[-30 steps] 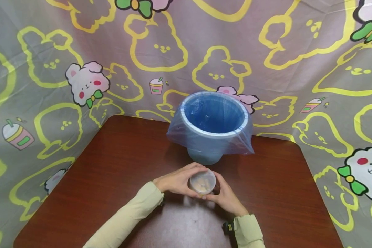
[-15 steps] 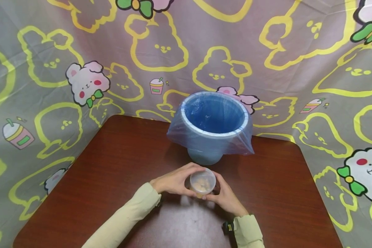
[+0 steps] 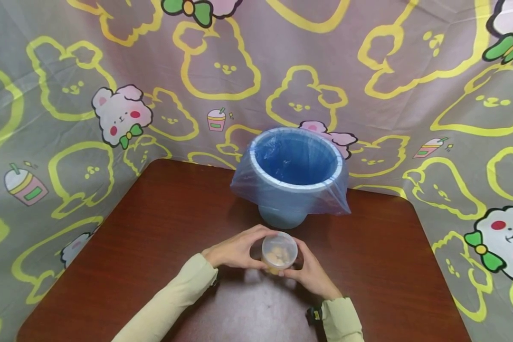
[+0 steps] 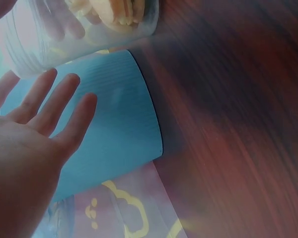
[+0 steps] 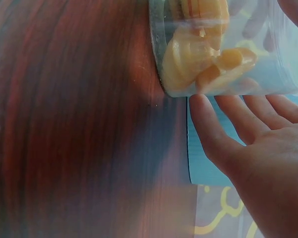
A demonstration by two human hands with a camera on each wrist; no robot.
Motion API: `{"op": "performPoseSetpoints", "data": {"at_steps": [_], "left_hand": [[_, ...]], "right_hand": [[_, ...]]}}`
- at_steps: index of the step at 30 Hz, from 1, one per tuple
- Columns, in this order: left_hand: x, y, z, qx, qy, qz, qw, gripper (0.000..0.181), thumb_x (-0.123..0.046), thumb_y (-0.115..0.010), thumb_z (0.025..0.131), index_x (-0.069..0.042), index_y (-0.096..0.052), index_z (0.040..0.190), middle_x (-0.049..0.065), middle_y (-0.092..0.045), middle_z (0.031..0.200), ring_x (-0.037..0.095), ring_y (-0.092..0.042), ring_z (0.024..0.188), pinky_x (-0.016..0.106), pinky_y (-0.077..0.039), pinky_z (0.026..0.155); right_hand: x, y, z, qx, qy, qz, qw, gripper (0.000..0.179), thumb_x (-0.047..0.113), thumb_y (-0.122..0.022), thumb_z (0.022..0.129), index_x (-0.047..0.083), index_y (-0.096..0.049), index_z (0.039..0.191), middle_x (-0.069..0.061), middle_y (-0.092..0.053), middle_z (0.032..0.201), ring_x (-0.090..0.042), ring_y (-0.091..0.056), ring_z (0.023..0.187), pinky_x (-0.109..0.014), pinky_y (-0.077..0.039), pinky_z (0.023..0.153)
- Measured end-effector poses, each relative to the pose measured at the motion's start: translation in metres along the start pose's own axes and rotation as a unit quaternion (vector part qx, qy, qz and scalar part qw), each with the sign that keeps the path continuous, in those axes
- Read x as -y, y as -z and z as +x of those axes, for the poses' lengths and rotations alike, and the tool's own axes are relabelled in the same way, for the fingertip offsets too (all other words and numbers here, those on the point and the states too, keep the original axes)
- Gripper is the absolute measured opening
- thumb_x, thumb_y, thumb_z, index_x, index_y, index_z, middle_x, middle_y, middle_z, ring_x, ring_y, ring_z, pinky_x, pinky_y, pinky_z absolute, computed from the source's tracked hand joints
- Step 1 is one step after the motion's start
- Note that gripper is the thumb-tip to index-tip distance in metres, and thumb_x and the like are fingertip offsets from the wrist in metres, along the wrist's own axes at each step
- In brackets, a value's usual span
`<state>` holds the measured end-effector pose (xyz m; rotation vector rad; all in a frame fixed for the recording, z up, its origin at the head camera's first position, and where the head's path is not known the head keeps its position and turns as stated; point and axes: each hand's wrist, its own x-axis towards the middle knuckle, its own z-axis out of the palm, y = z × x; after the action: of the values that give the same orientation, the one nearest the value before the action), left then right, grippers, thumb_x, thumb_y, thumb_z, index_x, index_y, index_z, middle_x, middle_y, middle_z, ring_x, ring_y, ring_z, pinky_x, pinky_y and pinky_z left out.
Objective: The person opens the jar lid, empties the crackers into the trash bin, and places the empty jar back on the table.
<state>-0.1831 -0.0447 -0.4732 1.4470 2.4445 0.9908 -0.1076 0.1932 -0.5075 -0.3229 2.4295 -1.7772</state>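
Note:
A clear round plastic jar stands between both hands near the middle of the table. Pale yellow, rounded pieces, perhaps food, fill its lower part. My right hand holds the jar from the right, thumb on the near side and fingertips against the wall. The left hand is around the jar's left side, with a gap between palm and jar. In the left wrist view its fingers are spread and fairly straight, their tips near the jar's upper end.
A light blue bin lined with a translucent blue bag stands just beyond the jar. The dark red-brown table meets a patterned cloth at the back and sides.
My left hand has drawn slightly left and its grip on the jar has loosened, widening the gap at its palm. The right hand and the jar have stayed nearly still.

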Motion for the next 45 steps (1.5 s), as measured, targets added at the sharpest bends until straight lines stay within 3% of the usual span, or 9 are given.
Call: {"op": "performPoseSetpoints", "data": {"at_steps": [7, 12, 19, 32, 40, 45], "left_hand": [[0.001, 0.003, -0.002, 0.007, 0.018, -0.010, 0.9998, 0.080, -0.032, -0.082, 0.076, -0.019, -0.043, 0.144, 0.000, -0.052, 0.135, 0.009, -0.048, 0.125, 0.030, -0.041, 0.107], [0.003, 0.005, -0.002, 0.004, 0.024, -0.004, 0.9997, 0.078, -0.030, -0.082, 0.077, -0.018, -0.044, 0.143, -0.002, -0.054, 0.133, 0.008, -0.050, 0.122, 0.031, -0.043, 0.105], [0.003, 0.007, 0.001, 0.001, 0.022, -0.009, 0.9997, 0.077, -0.027, -0.083, 0.076, -0.010, -0.046, 0.142, 0.002, -0.057, 0.129, 0.012, -0.053, 0.120, 0.033, -0.045, 0.103], [0.003, 0.007, 0.005, -0.002, 0.012, 0.001, 0.9999, 0.081, -0.029, -0.085, 0.074, -0.010, -0.046, 0.142, -0.001, -0.055, 0.131, 0.010, -0.050, 0.122, 0.031, -0.043, 0.104], [0.000, 0.002, 0.008, 0.009, 0.028, -0.005, 0.9996, 0.085, -0.035, -0.086, 0.071, -0.020, -0.045, 0.143, -0.005, -0.050, 0.133, 0.006, -0.048, 0.120, 0.028, -0.044, 0.102], [-0.001, -0.001, 0.012, 0.016, 0.015, -0.012, 0.9997, 0.086, -0.034, -0.086, 0.070, -0.019, -0.044, 0.144, -0.004, -0.048, 0.135, 0.007, -0.048, 0.120, 0.026, -0.044, 0.101]], "right_hand": [[-0.003, 0.001, -0.002, -0.004, 0.000, 0.011, 0.9999, 0.089, 0.011, -0.086, 0.070, 0.012, -0.036, 0.143, -0.015, -0.046, 0.139, -0.035, -0.053, 0.120, -0.028, -0.049, 0.092], [-0.002, 0.001, -0.003, -0.004, 0.000, 0.013, 0.9999, 0.087, 0.009, -0.085, 0.071, 0.009, -0.035, 0.143, -0.018, -0.046, 0.139, -0.037, -0.053, 0.119, -0.031, -0.049, 0.092], [-0.001, 0.001, -0.002, 0.000, 0.009, 0.018, 0.9998, 0.087, 0.009, -0.084, 0.072, 0.008, -0.035, 0.143, -0.020, -0.045, 0.139, -0.039, -0.053, 0.119, -0.032, -0.050, 0.090], [-0.002, -0.001, -0.002, -0.007, 0.011, 0.018, 0.9998, 0.086, 0.006, -0.084, 0.071, 0.006, -0.036, 0.143, -0.019, -0.046, 0.138, -0.037, -0.055, 0.118, -0.032, -0.051, 0.090], [0.000, 0.000, -0.002, 0.009, 0.002, 0.018, 0.9998, 0.087, 0.008, -0.083, 0.074, 0.008, -0.033, 0.144, -0.020, -0.044, 0.140, -0.038, -0.054, 0.120, -0.039, -0.048, 0.096], [0.001, 0.000, -0.001, 0.017, -0.007, 0.026, 0.9995, 0.087, 0.010, -0.083, 0.074, 0.010, -0.032, 0.145, -0.019, -0.043, 0.140, -0.038, -0.054, 0.121, -0.033, -0.049, 0.094]]}}
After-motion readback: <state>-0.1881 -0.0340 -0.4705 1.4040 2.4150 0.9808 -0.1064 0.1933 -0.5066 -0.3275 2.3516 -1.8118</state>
